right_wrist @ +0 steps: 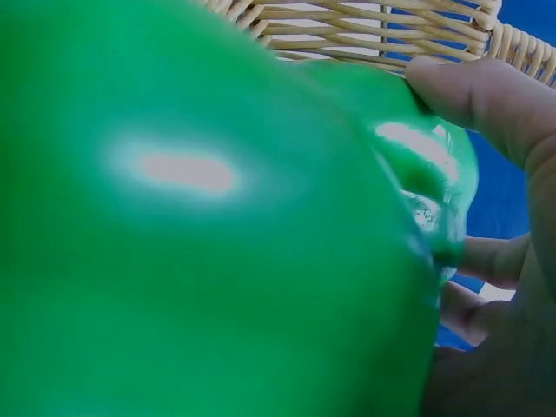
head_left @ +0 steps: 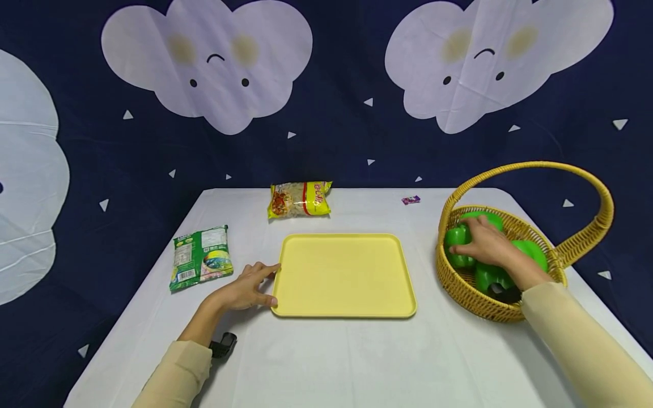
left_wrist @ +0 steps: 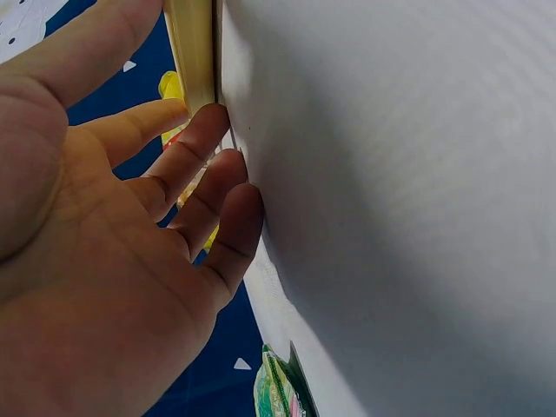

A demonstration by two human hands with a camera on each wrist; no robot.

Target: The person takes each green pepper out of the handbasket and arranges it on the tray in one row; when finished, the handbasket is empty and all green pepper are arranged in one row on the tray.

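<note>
My left hand (head_left: 250, 288) rests at the left edge of a yellow rectangular tray (head_left: 347, 276), its thumb and index fingertip against the rim and its fingers relaxed. In the left wrist view the palm and fingers (left_wrist: 236, 221) show beside the tray's side (left_wrist: 193, 52). On the right, my right hand (head_left: 484, 243) reaches into a wicker basket (head_left: 476, 303) and grips a glossy green bell pepper (head_left: 460, 259). The right wrist view shows thumb and fingers on either side of that pepper (right_wrist: 426, 165), with another green pepper (right_wrist: 191, 261) filling the foreground.
More green peppers (head_left: 530, 252) lie in the basket, under its tall arched handle (head_left: 535, 164). A green packet (head_left: 201, 258) lies left of the tray. Behind it are a yellow food bag (head_left: 300, 199) and a small purple wrapped item (head_left: 410, 200). A dark cloud-print curtain (head_left: 336, 113) hangs behind the table.
</note>
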